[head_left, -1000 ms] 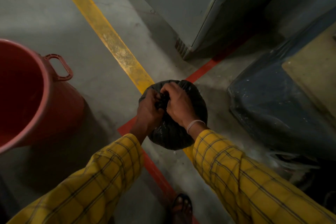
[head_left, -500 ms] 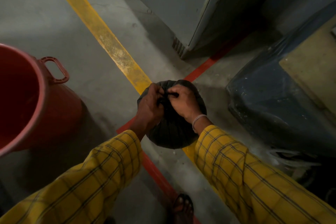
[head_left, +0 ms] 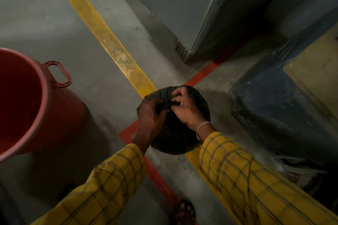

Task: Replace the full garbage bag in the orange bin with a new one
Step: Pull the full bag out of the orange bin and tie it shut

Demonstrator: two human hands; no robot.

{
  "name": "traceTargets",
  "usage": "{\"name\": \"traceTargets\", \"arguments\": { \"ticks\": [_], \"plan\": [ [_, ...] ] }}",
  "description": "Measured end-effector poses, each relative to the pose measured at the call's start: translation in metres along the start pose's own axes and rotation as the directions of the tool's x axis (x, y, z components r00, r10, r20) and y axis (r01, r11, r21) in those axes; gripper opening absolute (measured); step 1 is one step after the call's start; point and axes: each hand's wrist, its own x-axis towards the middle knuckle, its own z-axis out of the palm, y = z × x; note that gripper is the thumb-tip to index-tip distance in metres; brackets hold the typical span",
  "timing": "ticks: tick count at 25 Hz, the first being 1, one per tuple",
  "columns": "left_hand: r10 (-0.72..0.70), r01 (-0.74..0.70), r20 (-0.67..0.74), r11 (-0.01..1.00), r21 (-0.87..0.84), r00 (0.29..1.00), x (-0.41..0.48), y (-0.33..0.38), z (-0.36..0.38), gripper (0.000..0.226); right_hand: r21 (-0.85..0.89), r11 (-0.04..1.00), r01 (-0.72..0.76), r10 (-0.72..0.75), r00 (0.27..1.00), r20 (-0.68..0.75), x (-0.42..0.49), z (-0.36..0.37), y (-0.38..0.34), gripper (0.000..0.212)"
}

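Both hands pinch the gathered neck of the full black garbage bag [head_left: 173, 133] on the floor [head_left: 45, 23].

The bag sits just below frame centre, where a yellow stripe [head_left: 109, 42] and a red stripe [head_left: 204, 71] cross. The left hand [head_left: 151, 115] has its grip clamped on the twisted neck from 9 o'clock; the right hand [head_left: 184, 107] has its grip clamped on it from 3 o'clock, fingertips meeting at the knot. The orange bin [head_left: 45, 107], with no bag seen inside, stands well apart at 9 o'clock. A grey cabinet [head_left: 182, 5] stands at 1 o'clock.
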Motion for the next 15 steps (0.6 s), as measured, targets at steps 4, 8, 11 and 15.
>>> {"name": "traceTargets", "arguments": {
  "ticks": [4,8,11,15],
  "plan": [
    [0.041,-0.035,0.057,0.994,-0.101,0.998,-0.005,-0.001,0.006,0.034,0.303,0.925,-0.23,0.238,0.971,0.009,0.0,-0.008,0.006,0.044],
    [0.085,-0.085,-0.032,0.996,-0.001,0.996,-0.012,0.004,0.013,0.035,0.327,0.876,-0.354,0.321,0.935,0.152,0.0,-0.014,0.008,0.05],
    [0.017,-0.016,-0.042,1.0,0.005,0.999,-0.02,-0.001,0.017,0.025,0.36,0.828,-0.429,0.36,0.9,0.246,-0.002,-0.017,0.011,0.05],
    [-0.006,0.011,-0.144,0.999,0.034,0.99,-0.013,0.012,0.016,0.031,0.671,0.627,-0.397,0.4,0.902,0.161,-0.012,-0.01,0.016,0.047]
  ]
}}
